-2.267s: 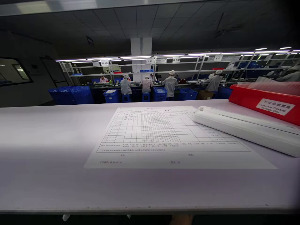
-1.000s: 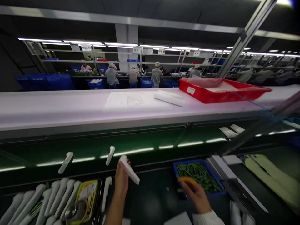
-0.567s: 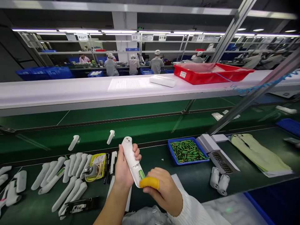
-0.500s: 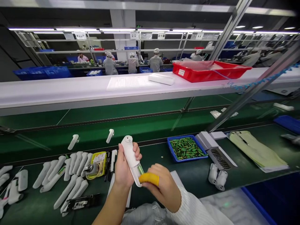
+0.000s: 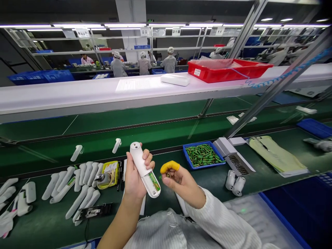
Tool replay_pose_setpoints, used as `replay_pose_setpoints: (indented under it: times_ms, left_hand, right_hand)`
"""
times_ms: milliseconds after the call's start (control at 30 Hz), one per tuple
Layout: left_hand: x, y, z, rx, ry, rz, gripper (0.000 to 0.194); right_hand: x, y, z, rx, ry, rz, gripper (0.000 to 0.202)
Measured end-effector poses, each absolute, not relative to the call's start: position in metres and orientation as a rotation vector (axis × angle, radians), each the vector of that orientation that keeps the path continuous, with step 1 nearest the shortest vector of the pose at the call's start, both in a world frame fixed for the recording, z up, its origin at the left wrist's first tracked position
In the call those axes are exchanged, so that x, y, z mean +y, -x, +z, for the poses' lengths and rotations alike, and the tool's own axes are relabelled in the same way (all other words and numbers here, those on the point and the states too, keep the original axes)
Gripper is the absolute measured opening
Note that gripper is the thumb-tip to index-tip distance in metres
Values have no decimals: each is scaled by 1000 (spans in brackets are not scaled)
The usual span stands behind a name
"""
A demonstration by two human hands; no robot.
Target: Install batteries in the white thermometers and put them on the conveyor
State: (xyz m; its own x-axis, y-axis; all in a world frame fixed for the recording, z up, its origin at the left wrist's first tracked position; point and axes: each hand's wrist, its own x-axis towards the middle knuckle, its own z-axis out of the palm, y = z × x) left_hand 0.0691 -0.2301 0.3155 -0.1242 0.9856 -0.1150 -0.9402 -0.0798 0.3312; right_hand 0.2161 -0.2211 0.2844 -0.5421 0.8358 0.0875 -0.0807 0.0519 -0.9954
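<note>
My left hand (image 5: 136, 180) is wrapped round a white handheld thermometer (image 5: 140, 157), its rounded head with two small round openings pointing up and away. The lower end has an uncovered battery compartment, where a green battery (image 5: 154, 181) lies. Just right of it and apart from it is my right hand (image 5: 185, 183), a yellow finger cot (image 5: 169, 166) on its curled index finger. Its fingers are closed round a small battery (image 5: 168, 175), of which only a brassy end shows. Beyond that hand stands a blue tray (image 5: 185, 157) of loose green batteries (image 5: 203, 154).
Several white thermometer bodies (image 5: 75, 204) lie in rows at left, beside a yellow box (image 5: 117, 169) and a black strip-like piece (image 5: 95, 211). At right are two white cylinders (image 5: 238, 186) and papers (image 5: 277, 157). A shelf (image 5: 77, 97) with a red bin (image 5: 223, 74) runs across; people work beyond it.
My right hand has drawn back from the battery compartment to the right, leaving the green battery in plain view. The thermometer in my left hand is turned slightly. The camera view has shifted a little.
</note>
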Motion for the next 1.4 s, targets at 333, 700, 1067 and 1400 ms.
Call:
replay_pose_setpoints:
  times_ms: [333,700,1067,1400]
  left_hand:
    - [-224,-65,321,445,-161,1586,40]
    - [-220,-78,291,812,-140,1105,34]
    - [-179,-148,248,881,-171,1226,45]
    - [-154,-321,94,964,-2102,215,47]
  right_hand:
    - [-224,-216,292,-2201,547,827,16]
    - [-214,-208,245,-2612,207,-4,30]
    - [-229,-285,216,-1353,1271,1442,38]
    - [-210,-502,141,-560,2116,1050,38]
